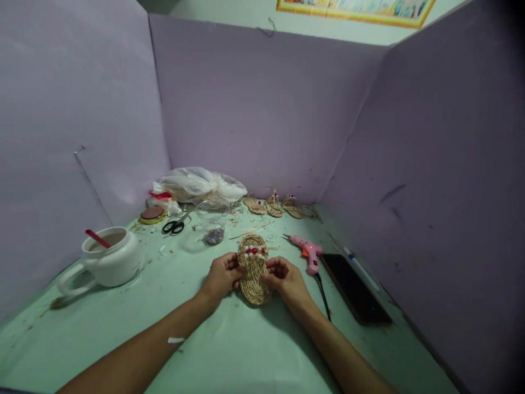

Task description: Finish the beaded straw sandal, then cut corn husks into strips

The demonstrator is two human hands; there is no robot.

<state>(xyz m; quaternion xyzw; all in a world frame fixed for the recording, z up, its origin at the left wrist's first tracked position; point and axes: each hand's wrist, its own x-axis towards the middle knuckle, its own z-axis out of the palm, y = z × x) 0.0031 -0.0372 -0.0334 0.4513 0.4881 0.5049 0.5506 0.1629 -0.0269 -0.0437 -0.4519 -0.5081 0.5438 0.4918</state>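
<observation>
Between my hands is a small woven straw sandal (254, 282), its sole coiled from braided fibre, with a band of red and white beads (255, 251) across its upper part. My left hand (221, 278) pinches the sandal's left edge between thumb and fingers. On the opposite edge, my right hand (287, 278) grips it the same way. The sandal is held tilted, its top face toward me, just above the green table. Beyond it stands a clear cup of small coloured beads (214, 235). To the right of my right hand lies a pink glue gun (307, 250) with a lit red light.
A white mug (115, 262) holding a red-handled item stands at left. Black-handled scissors (174, 226), a round tin (152, 215) and a plastic bag (200, 186) lie behind. Several straw sandals (274, 205) sit by the back wall. A phone (355, 287) and pen (361, 268) rest at right.
</observation>
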